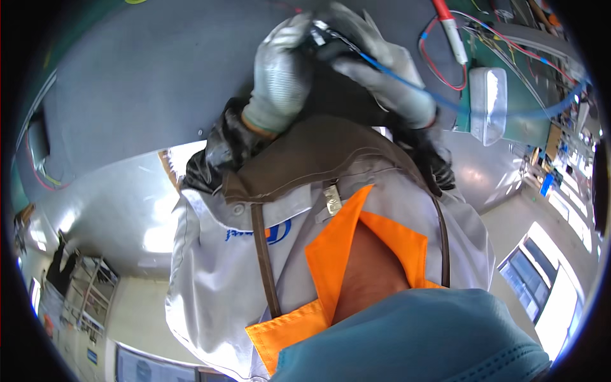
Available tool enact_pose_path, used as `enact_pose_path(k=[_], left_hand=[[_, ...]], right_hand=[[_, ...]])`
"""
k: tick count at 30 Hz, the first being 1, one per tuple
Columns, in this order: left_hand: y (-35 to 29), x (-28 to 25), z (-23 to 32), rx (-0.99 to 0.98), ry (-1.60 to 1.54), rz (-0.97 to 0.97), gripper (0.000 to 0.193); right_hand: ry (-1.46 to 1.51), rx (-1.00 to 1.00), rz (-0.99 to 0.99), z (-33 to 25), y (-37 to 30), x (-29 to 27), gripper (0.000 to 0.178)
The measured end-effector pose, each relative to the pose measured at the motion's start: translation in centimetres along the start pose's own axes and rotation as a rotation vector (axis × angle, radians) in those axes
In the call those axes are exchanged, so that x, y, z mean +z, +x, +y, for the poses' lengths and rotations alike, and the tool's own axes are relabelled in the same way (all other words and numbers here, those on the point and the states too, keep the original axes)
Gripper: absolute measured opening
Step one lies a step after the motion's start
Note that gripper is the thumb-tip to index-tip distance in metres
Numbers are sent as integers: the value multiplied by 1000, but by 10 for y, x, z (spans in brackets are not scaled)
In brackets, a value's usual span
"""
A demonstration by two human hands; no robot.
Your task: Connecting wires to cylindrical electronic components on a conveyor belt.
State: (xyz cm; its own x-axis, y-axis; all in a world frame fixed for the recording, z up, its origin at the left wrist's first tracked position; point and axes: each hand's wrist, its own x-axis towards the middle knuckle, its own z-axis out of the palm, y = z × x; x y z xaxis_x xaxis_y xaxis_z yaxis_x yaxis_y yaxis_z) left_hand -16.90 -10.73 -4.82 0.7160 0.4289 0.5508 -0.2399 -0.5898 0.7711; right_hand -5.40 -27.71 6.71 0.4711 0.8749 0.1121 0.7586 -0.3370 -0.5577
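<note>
Both my hands wear pale grey work gloves and meet near the upper edge, over a dark grey surface [159, 83]. My left hand [280, 67] is closed, its curled fingertips beside a small silver and black piece [320, 33]; what it grips is hidden. Opposite it, my right hand [385, 70] bends round something dark between thumb and fingers, too blurred to name. A thin blue hose or cable [394, 75] leads from the silver piece across the right glove and curves away to the right.
At the right lie a red and white handled tool [450, 32] with a looped red lead [439, 76], and a clear plastic tray [488, 105] on a green mat. Wires and small items crowd the far right. A person [57, 280] and a shelf rack [92, 293] appear at lower left.
</note>
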Motion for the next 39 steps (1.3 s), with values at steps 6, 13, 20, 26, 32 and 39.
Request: enact_pose_path(k=[6,13,20,26,32,39], left_hand=[[28,1,24,-756,-1438,141,27],[22,-22,27,-493,-1047,-36,29],[21,-23,30,-726,-1424,6,32],[19,-16,21,-755,-1689,177,31],[36,-36,32,-637,-1134,-59,39],[25,-30,18,-597,-1113,-174,37]], right_hand=[[-337,643,211,193,-56,-118,49],[159,755,190,138,-10,-102,21],[654,279,-80,45,121,-55,48],[724,106,-255,61,236,-14,43],[670,157,-229,71,277,9,39],[-32,-193,95,74,236,13,37]])
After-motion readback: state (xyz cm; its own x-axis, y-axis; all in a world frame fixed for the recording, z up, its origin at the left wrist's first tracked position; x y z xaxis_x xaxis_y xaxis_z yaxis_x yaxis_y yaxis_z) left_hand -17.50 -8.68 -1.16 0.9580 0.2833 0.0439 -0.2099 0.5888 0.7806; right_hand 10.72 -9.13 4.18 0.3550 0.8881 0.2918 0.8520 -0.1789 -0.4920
